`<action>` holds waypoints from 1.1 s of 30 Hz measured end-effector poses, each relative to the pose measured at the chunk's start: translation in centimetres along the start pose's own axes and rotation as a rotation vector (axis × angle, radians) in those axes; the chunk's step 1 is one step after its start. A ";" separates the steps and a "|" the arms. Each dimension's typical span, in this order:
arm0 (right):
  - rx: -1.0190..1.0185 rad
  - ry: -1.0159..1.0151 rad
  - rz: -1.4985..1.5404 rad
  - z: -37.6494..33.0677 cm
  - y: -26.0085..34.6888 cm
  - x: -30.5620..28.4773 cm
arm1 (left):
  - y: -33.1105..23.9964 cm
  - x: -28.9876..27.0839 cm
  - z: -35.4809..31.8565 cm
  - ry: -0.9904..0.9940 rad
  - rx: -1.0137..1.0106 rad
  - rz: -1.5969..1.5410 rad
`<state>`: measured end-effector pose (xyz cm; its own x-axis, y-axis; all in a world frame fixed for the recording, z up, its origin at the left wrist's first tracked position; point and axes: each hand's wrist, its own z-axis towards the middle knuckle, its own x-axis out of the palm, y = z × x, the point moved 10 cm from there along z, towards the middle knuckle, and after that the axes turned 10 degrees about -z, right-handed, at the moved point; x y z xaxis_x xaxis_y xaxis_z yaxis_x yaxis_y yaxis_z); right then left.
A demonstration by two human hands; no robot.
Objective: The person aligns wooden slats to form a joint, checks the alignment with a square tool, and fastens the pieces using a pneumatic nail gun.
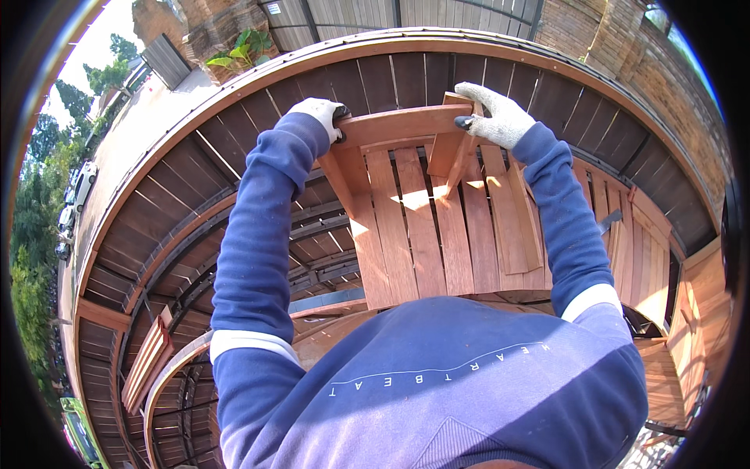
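Both my hands wear white gloves with dark fingertips, and my arms reach forward in blue sleeves. A reddish, slightly curved wooden board (402, 123) spans between them. My left hand (319, 116) is closed around its left end. My right hand (501, 119) grips its right end, fingers over a short wooden piece (458, 99) there. Below the board, an upright plank (337, 178) stands at the left and a wooden support (447, 156) at the right. Slatted planks (422, 227) lie side by side beneath, in patchy sunlight.
Loose narrow boards (522, 223) lie on the slats at the right. A curved dark-slatted wall with a wooden top rail (391, 41) bends around the far side. Dark curved framing (320, 227) shows at the left, near a stack of boards (147, 363). A metal tool (611, 221) lies farther right.
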<state>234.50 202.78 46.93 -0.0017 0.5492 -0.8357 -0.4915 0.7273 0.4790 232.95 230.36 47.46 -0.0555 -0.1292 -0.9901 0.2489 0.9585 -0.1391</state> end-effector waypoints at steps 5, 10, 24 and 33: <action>-0.048 -0.133 -0.006 -0.3 -1.4 -0.2 | 0.2 0.0 0.3 -0.023 0.045 -0.021; 0.014 -0.278 -0.159 -0.2 -4.8 -1.8 | -0.1 -0.2 0.5 -0.031 0.066 -0.050; 0.771 -0.319 0.278 -12.6 -22.9 -0.9 | 0.7 -0.4 0.9 -0.019 0.041 -0.070; 0.735 -0.228 -0.446 -16.1 -23.1 -0.3 | 1.2 0.0 1.1 0.005 0.057 -0.058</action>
<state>231.79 179.17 31.80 0.2688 0.1629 -0.9493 0.2781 0.9305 0.2384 234.28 231.21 47.24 -0.0767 -0.1825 -0.9802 0.2993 0.9335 -0.1972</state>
